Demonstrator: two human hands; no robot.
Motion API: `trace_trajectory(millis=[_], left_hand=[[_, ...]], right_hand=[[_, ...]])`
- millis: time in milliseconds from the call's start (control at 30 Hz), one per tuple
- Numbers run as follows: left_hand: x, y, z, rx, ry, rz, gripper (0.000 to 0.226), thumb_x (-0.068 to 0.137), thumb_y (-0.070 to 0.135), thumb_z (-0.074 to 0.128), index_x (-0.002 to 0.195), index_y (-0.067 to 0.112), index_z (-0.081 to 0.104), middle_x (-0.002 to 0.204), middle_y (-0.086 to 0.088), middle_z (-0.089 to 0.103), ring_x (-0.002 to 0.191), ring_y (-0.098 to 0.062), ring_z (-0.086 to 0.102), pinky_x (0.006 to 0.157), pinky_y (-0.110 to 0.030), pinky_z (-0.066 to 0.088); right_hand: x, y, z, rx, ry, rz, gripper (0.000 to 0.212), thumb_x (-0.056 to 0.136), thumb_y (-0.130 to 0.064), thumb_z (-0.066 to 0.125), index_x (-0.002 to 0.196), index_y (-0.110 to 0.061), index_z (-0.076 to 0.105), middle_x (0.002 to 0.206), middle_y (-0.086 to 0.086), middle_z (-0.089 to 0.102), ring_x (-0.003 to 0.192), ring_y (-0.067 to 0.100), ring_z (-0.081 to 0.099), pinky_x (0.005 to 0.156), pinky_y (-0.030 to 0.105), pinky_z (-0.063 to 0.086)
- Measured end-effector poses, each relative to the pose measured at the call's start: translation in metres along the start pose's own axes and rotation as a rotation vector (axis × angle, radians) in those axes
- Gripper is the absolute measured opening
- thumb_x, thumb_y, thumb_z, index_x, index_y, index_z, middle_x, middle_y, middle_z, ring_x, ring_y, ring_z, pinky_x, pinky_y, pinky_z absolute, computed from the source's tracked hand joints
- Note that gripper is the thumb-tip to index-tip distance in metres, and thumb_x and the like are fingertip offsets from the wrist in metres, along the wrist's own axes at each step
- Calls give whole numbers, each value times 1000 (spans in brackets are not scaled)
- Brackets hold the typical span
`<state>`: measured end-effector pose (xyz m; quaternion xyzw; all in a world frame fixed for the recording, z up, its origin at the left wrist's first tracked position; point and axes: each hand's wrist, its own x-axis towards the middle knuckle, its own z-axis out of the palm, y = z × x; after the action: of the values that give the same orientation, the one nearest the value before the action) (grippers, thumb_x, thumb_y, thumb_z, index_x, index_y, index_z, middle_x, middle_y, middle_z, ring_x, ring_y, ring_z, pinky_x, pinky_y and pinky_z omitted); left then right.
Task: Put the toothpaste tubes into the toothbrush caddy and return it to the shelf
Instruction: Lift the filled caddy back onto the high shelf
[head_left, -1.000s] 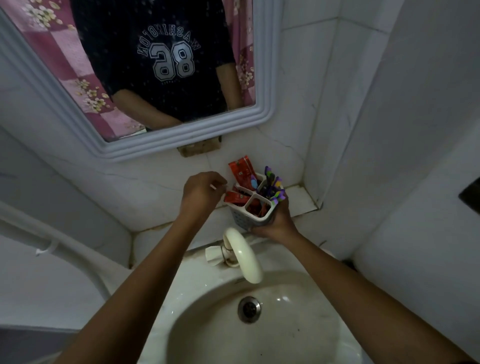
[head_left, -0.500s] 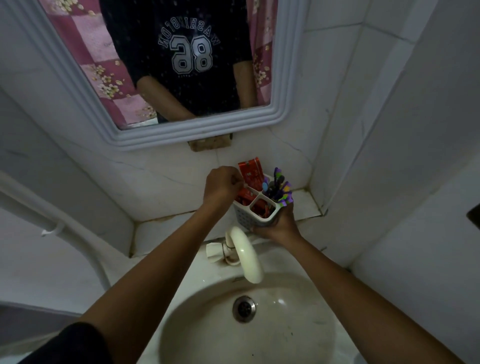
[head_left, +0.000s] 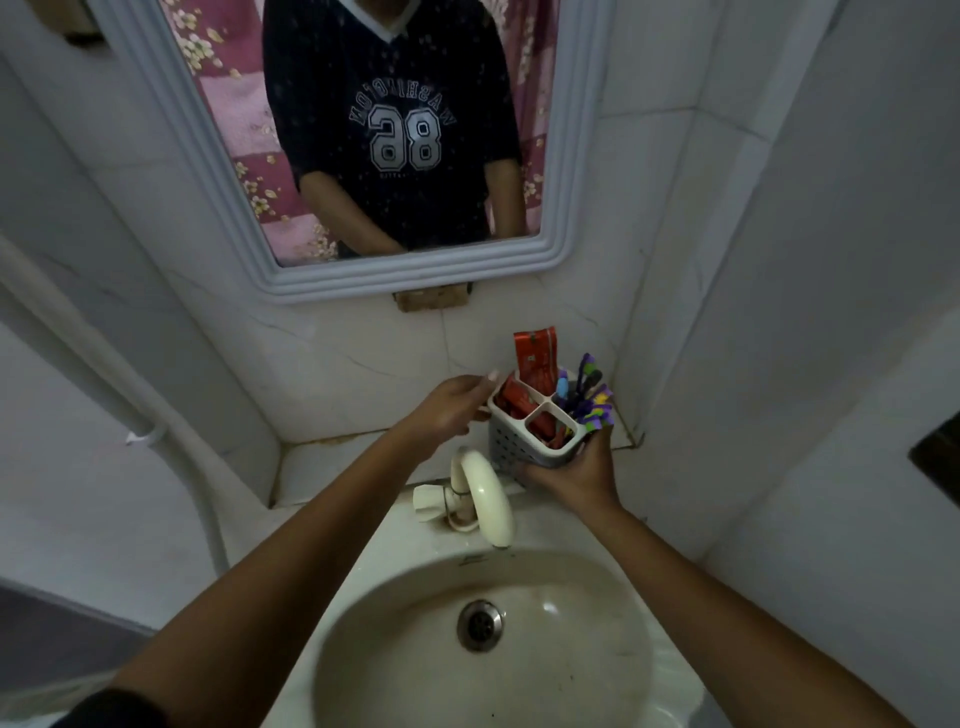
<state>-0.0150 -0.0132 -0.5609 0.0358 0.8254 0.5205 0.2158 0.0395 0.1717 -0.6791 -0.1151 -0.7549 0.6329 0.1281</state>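
Caddy: a grey plastic toothbrush caddy with little holes in its sides and a white rim (head_left: 524, 441) is held up in the air, tilted a bit, just in front of the white tiled corner shelf (head_left: 332, 467) & above the back of the sink. The right hand (head_left: 574, 473) is wrapped round the caddy's bottom and right side, fingers closed tight on it. The left hand (head_left: 449, 410) is at the caddy's top left edge, fingers curled, w/ a fingertip touching the rim; can't tell if it grips the rim or only rests there. The 2 hands are apart, one on each side of the caddy. Inside, the red toothpaste tubes (head_left: 537, 358) sit in the back and left parts: one stands tall above the rim, others are lower down. The purple, blue and black toothbrushes (head_left: 587, 395) fill the right part, near the right hand's fingers. Below is the cream curved plastic tap (head_left: 485, 499) over the round white sink bowl (head_left: 597, 639), w/ its metal drain (head_left: 480, 625). On the wall above hangs a white-framed mirror (head_left: 566, 156).
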Motion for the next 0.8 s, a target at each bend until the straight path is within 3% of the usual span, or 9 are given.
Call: trace_trajectory(millis=[67, 167, 300, 400, 567, 633, 667, 733, 800], left_hand=[[-18, 17, 2, 4, -17, 70, 53, 91, 63, 39, 114, 22, 63, 121, -6, 67, 107, -21, 64, 92, -39, 49], [-44, 57, 4, -16, 21, 159, 58, 92, 62, 37, 117, 19, 66, 119, -4, 68, 106, -18, 64, 88, -36, 48], [-84, 130, -11, -17, 91, 329, 57, 91, 64, 37, 120, 23, 65, 119, 0, 67, 105, -15, 63, 84, -33, 49], [-120, 194, -34, -63, 100, 515, 49, 92, 59, 41, 113, 24, 69, 112, 2, 73, 102, -13, 68, 80, -30, 54], [-185, 307, -78, 20, 219, 1009, 30, 96, 47, 46, 112, 32, 67, 103, 17, 73, 93, 5, 67, 73, -16, 56], [-206, 351, -97, 144, 396, 1179, 42, 93, 52, 48, 129, 30, 56, 118, 5, 67, 94, 0, 65, 81, -26, 57], [-215, 374, -109, 311, 597, 1244, 50, 91, 55, 47, 134, 30, 50, 128, 0, 62, 104, -10, 62, 86, -36, 54], [-229, 419, -133, 773, 1129, 1328, 56, 92, 54, 42, 140, 25, 43, 143, -4, 52, 126, -24, 51, 97, -45, 45], [-234, 458, -153, 1062, 1390, 1309, 60, 92, 50, 42, 143, 18, 39, 150, -6, 43, 137, -29, 40, 105, -48, 38]], right_hand=[[-7, -15, -15, -59, 48, -45, 106, 46, -16, 103, 135, -8, 47, 130, 6, 67, 119, 18, 66, 100, 38, 57], [-3, -55, -42, -122, 100, -136, 101, 37, -48, 98, 120, -40, 40, 116, -17, 65, 109, 8, 66, 93, 38, 59], [10, -140, -78, -116, 133, -261, 103, 30, -63, 98, 113, -68, 35, 114, -33, 65, 105, -6, 66, 83, 30, 58], [16, -224, -101, -85, 163, -406, 99, 27, -76, 92, 109, -71, 37, 114, -45, 59, 100, -20, 60, 74, 21, 55], [17, -383, -140, -16, 199, -592, 97, 24, -81, 89, 109, -64, 44, 111, -44, 60, 98, -16, 62, 79, 29, 60], [16, -446, -157, 26, 188, -638, 107, 24, -78, 91, 119, -52, 51, 111, -28, 68, 99, -3, 69, 76, 35, 64], [13, -477, -164, 44, 183, -649, 109, 25, -75, 93, 122, -45, 54, 110, -21, 70, 99, 3, 72, 70, 35, 65], [3, -537, -179, 46, 163, -687, 83, 31, -70, 95, 105, -44, 67, 96, -18, 76, 85, 5, 76, 54, 27, 61], [-7, -591, -190, 47, 162, -719, 48, 42, -59, 94, 82, -43, 74, 78, -20, 77, 68, 1, 75, 45, 25, 57]])
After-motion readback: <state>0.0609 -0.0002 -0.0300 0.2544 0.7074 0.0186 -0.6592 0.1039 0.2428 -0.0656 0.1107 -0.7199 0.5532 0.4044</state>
